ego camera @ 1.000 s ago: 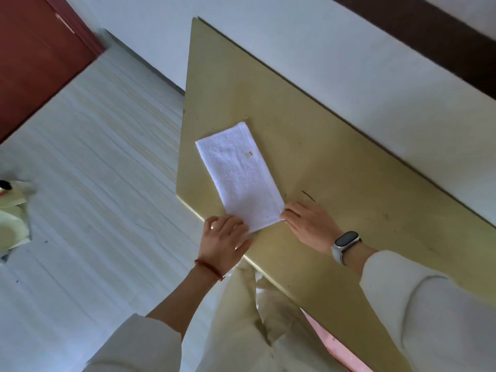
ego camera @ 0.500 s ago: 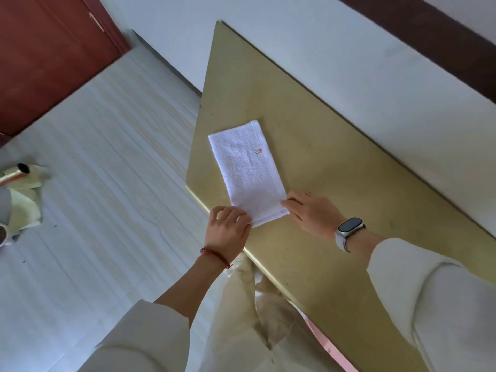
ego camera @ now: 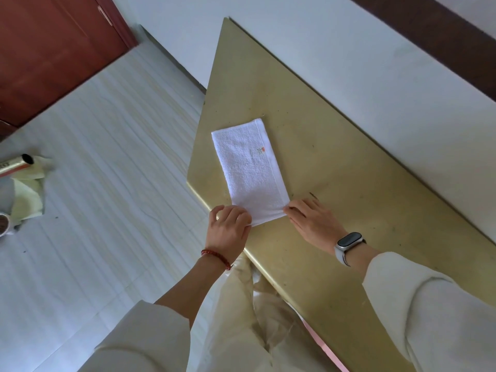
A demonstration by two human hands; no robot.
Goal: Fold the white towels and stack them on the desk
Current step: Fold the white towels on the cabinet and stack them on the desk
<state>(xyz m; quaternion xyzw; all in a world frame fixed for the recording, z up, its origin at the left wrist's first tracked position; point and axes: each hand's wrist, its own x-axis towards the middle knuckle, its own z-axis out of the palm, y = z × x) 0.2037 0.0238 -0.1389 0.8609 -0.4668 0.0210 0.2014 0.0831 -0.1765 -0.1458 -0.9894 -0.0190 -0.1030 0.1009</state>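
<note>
1 white towel lies flat on the desk, already folded into a long narrow strip, its near short end at the desk's front edge and directly under both hands. The left hand is at the near left corner with fingers curled over it, and appears to pinch the corner between thumb and fingertips; the exact contact is hidden under the knuckles. The right hand is at the near right corner, fingers fairly straight and close together, fingertips touching the towel's edge and the palm low over the desk just beside it; whether it pinches the cloth or only presses it cannot be told. Judged step in hand: taking the near end to carry it over to the far end, halving the strip. To do this well, both corners should be secured evenly before lifting, raised together so the end stays square, and laid down with the long edges matched on each side of the grip; the far end, with its small red mark, should not drag. The risk is a skewed fold if 1 hand leads. No second towel or stack shows on the desk, so stacking is judged not yet begun. A bracelet is on the left wrist and a watch on the right.
</note>
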